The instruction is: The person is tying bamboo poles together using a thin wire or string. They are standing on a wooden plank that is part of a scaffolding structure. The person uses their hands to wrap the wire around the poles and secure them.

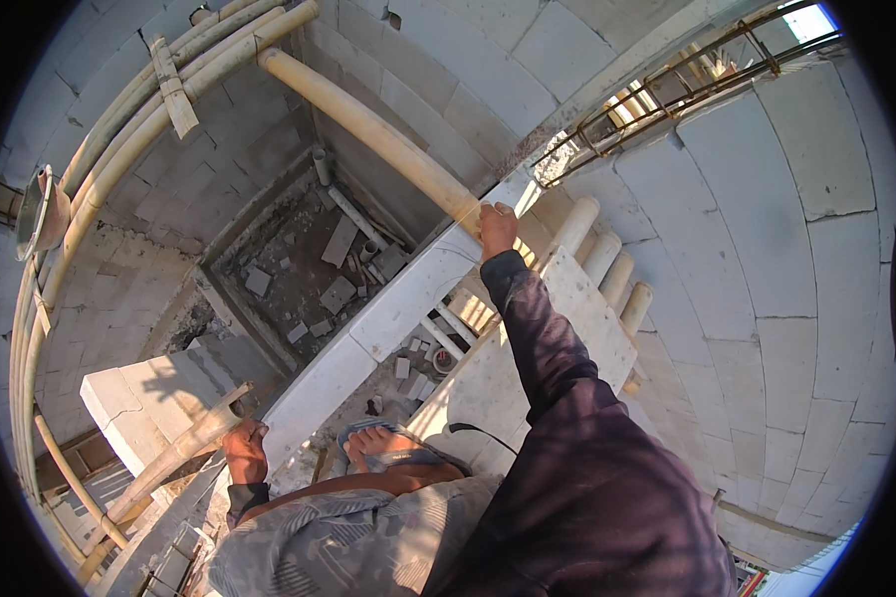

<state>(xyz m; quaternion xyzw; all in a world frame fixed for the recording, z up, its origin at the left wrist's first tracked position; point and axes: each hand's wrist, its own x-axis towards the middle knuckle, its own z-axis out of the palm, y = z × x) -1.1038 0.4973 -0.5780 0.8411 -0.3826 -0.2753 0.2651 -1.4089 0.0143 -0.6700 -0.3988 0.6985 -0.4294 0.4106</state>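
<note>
Right hand (497, 228) closed around slanting bamboo pole (368, 124); left hand (245, 450) grips lower bamboo pole (174, 453) beside block wall (408, 298).

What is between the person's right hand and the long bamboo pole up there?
Nothing visible. The right hand is already wrapped around the bamboo pole at its near end, in a closed grip. The left hand rests on another bamboo pole lower down.

head-worn fisheye, looking steeply down, high above rubble floor (299, 269)
</note>
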